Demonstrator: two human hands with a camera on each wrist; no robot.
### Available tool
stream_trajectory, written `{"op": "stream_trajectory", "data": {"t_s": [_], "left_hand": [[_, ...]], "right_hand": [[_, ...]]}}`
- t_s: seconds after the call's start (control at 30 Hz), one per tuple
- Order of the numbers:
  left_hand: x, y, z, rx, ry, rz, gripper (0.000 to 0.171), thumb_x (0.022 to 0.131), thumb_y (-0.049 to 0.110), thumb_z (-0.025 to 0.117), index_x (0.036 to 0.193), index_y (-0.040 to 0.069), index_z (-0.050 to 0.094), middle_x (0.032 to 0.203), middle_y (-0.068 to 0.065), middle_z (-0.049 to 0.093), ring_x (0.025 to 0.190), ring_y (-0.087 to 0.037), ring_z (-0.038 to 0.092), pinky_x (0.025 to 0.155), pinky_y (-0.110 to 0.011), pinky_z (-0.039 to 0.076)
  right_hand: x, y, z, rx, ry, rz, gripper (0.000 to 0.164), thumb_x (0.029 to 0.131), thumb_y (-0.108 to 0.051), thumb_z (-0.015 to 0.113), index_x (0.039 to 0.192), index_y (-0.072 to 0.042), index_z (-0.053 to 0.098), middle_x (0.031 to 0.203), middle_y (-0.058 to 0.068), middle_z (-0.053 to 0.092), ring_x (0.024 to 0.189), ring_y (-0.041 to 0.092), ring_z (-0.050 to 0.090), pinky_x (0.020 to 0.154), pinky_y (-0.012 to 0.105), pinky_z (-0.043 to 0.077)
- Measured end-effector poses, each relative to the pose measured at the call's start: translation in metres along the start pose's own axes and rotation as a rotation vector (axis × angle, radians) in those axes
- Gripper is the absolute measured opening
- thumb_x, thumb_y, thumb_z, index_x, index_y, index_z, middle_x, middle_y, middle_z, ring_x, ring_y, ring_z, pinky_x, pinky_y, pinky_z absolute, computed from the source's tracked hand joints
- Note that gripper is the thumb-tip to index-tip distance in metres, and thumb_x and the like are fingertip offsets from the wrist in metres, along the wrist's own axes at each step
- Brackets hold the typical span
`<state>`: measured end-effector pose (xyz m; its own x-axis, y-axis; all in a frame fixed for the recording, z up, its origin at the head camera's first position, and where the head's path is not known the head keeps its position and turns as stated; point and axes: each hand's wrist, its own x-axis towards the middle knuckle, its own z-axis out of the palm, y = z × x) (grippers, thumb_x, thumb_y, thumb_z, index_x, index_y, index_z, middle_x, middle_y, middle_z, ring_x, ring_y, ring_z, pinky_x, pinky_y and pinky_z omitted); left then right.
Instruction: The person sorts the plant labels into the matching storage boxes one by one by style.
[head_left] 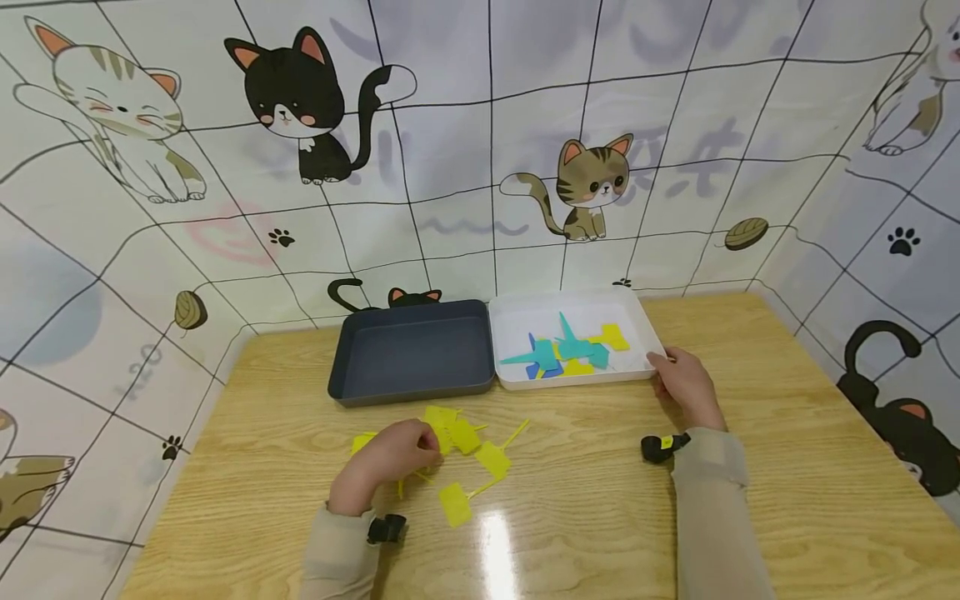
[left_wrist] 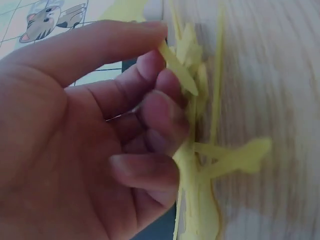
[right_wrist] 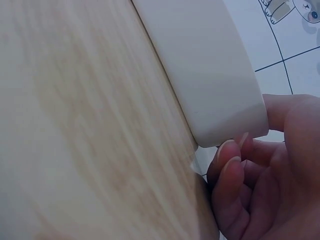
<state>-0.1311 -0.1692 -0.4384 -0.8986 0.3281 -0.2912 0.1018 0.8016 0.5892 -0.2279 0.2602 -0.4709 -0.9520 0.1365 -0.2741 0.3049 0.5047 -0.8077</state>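
Observation:
My left hand is over a loose pile of yellow plant tags, flat pieces with a rectangular head and a thin stem. In the left wrist view its fingertips pinch one yellow tag, while more tags lie bunched behind the curled fingers. At the right, my right hand holds the near right corner of a white tray. The right wrist view has the thumb and bent fingers on either side of that tray corner. Inside the tray lie turquoise tags, along with blue and yellow ones.
A dark grey tray stands against the white tray's left side, near the back wall. Two yellow tags lie apart from the pile, one of them nearer the front. A cat-patterned sheet rises behind the wooden table.

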Motion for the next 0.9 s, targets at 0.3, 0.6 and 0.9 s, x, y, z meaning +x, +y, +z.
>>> {"op": "stream_trajectory", "data": {"t_s": [0.3,0.6,0.9], "left_hand": [[0.004,-0.008,-0.004,-0.204,0.059,0.021,0.009,0.087,0.022,0.059,0.087,0.013,0.058,0.073,-0.004,0.058,0.056,-0.022,0.052,0.050,-0.031,0.044],[0.007,-0.020,-0.011,-0.296,0.314,-0.060,0.007,0.087,0.026,0.058,0.090,0.020,0.056,0.073,0.000,0.058,0.057,-0.024,0.051,0.051,-0.031,0.045],[0.003,-0.034,-0.021,-0.385,0.484,-0.053,0.016,0.088,0.025,0.057,0.101,0.016,0.055,0.075,-0.008,0.062,0.056,-0.028,0.049,0.050,-0.031,0.044]], "right_hand": [[0.003,0.003,0.000,0.007,0.006,0.004,0.060,0.092,-0.045,0.038,0.134,-0.003,0.034,0.080,0.013,0.051,0.058,0.015,0.047,0.053,0.026,0.042],[0.006,0.006,0.000,0.035,0.020,-0.009,0.061,0.092,-0.046,0.039,0.136,-0.004,0.034,0.082,0.014,0.050,0.061,0.018,0.050,0.050,0.024,0.043],[0.006,0.006,0.001,0.045,0.028,-0.008,0.060,0.091,-0.046,0.040,0.135,-0.005,0.035,0.078,0.013,0.051,0.059,0.019,0.050,0.050,0.026,0.045]]}}
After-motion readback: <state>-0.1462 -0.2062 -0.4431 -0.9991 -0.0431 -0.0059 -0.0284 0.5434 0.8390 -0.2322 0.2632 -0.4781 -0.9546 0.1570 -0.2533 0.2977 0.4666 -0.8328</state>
